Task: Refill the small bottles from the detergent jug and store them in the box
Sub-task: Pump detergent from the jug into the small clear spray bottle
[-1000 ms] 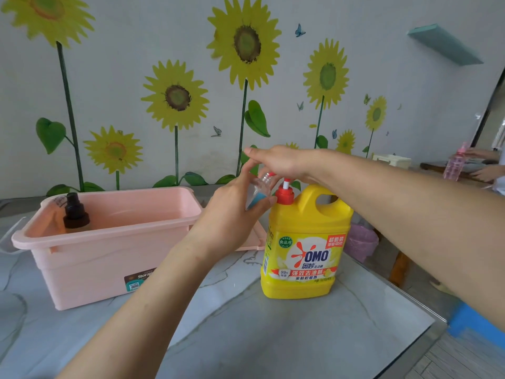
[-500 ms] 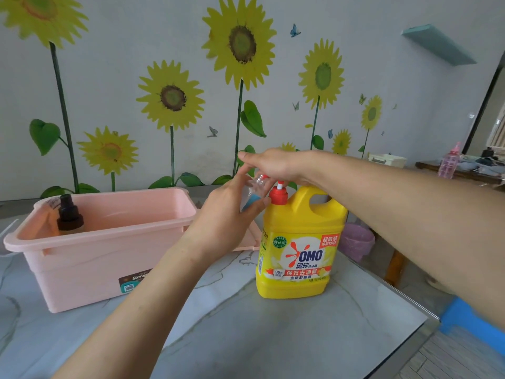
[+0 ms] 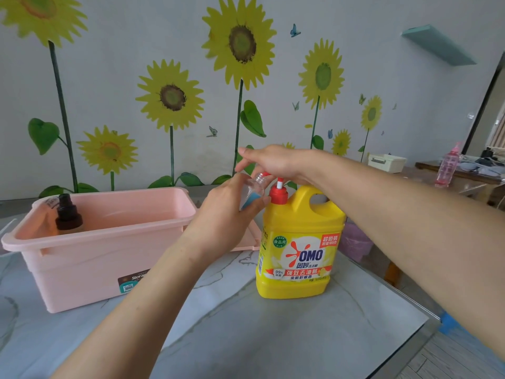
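Gripping the small clear plastic bottle (image 3: 252,191), light and likely slick, round its body, your left hand (image 3: 226,212) tilted it to the red pump (image 3: 278,194) of the heavy yellow plastic detergent jug (image 3: 297,242); your right hand (image 3: 273,161) apparently pressed down, fingers loose.

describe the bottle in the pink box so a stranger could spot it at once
Find the pink box on the left of the marble table. In its left end stands a small bottle with a dark cap. Unlike the clear bottle in the left hand by the yellow jug, nobody touches it.
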Tool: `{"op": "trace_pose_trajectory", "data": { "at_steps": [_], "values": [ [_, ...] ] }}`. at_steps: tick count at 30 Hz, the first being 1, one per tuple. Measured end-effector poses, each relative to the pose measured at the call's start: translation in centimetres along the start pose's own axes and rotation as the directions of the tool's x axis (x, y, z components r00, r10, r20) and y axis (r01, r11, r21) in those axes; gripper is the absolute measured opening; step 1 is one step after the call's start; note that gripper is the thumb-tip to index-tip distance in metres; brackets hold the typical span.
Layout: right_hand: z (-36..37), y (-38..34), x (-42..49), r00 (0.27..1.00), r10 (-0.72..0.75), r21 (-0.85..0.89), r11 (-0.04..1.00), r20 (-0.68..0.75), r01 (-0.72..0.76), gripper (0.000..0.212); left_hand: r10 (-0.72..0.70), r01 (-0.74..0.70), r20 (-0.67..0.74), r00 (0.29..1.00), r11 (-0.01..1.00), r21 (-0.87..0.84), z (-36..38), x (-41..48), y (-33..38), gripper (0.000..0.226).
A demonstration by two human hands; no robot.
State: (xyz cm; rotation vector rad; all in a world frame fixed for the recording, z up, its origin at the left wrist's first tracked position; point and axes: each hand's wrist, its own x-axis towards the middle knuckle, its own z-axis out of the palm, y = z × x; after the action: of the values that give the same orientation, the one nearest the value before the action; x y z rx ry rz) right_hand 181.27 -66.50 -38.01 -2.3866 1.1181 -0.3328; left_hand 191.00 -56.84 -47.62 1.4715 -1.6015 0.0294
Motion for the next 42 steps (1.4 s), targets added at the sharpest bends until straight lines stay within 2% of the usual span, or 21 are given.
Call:
{"op": "trace_pose_trajectory", "data": {
  "at_steps": [5,8,11,15,19,22,30,35,38,42],
  "values": [
    [0.2,0.0,0.0,0.999,0.026,-0.063,0.998,0.022,-0.024,0.057,0.005,-0.005,0.016,1.000,1.000,0.003,0.2,0.0,-0.1,0.050],
    [-0.5,-0.2,-0.3,0.999,0.009,-0.016,1.000,0.039,-0.009,0.058,-0.003,0.003,0.009,1.000,1.000,0.004,0.1,-0.1,0.0,0.042],
    [0.0,0.3,-0.4,1.000,-0.001,0.014,1.000,-0.005,0.002,0.058,0.015,-0.015,0.010,1.000,1.000,-0.001,0.1,0.2,-0.2,0.044],
    [0.2,0.2,-0.1,1.000,0.022,-0.061,0.998,0.008,-0.021,0.060,0.015,-0.015,0.005,1.000,1.000,0.004,0.2,-0.1,-0.1,0.051],
    [-0.4,-0.1,-0.3,1.000,-0.011,0.009,1.000,0.022,0.011,0.060,-0.004,0.004,0.006,1.000,1.000,-0.007,-0.1,0.0,0.1,0.038],
    [0.4,0.5,-0.2,1.000,-0.023,0.008,1.000,-0.017,0.023,0.058,0.006,-0.006,0.014,1.000,1.000,-0.009,0.0,-0.1,0.0,0.041],
    [-0.3,0.1,-0.4,0.999,-0.041,0.010,0.999,0.014,0.041,0.057,-0.003,0.003,0.007,1.000,1.000,0.011,-0.1,0.0,-0.1,0.040],
    [0.4,0.1,-0.3,1.000,-0.018,-0.051,0.999,0.018,0.019,0.055,0.014,-0.014,0.029,0.999,1.000,-0.013,0.0,-0.1,-0.1,0.050],
    [-0.4,-0.2,-0.5,0.999,-0.004,0.007,1.000,0.048,0.004,0.056,-0.009,0.009,0.024,1.000,1.000,-0.003,-0.1,-0.2,0.0,0.045],
    [0.3,0.3,-0.4,0.999,-0.032,0.017,0.999,-0.004,0.032,0.055,0.008,-0.008,0.013,1.000,1.000,-0.004,0.0,0.1,-0.3,0.044]
  ]
}}
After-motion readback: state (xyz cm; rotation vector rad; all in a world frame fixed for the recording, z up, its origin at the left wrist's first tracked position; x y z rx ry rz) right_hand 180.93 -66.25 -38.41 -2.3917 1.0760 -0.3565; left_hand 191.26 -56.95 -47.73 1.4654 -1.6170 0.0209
